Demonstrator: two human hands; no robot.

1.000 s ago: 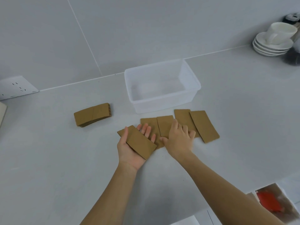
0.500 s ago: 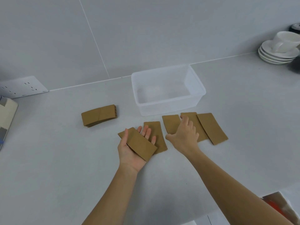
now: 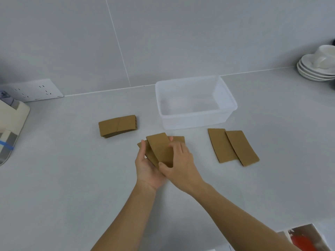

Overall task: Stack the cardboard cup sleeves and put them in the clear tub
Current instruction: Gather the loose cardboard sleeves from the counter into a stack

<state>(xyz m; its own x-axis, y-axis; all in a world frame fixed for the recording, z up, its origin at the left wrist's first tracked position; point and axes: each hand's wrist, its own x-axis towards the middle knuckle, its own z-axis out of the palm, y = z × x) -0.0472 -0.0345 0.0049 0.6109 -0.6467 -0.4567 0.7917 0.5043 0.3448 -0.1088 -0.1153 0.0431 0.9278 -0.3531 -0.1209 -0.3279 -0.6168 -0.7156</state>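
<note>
My left hand (image 3: 146,167) lies palm up and cradles a flat brown cardboard sleeve (image 3: 149,155). My right hand (image 3: 181,163) pinches a second sleeve (image 3: 159,148) and lays it on top of the first, slightly askew. Another sleeve (image 3: 178,139) rests on the counter just behind my fingers, mostly hidden. Two more overlapping sleeves (image 3: 233,146) lie flat to the right. A stack of sleeves (image 3: 117,125) sits to the left. The clear tub (image 3: 195,104) stands behind, with nothing in it.
A white power socket (image 3: 34,90) is on the wall at left, with a beige appliance (image 3: 10,131) at the left edge. Stacked white saucers with a cup (image 3: 319,65) stand at the far right. The counter's front edge runs along the lower right.
My right hand picked one sleeve up from the row on the counter and carried it left onto the sleeve in my left palm. The camera view shifted.
</note>
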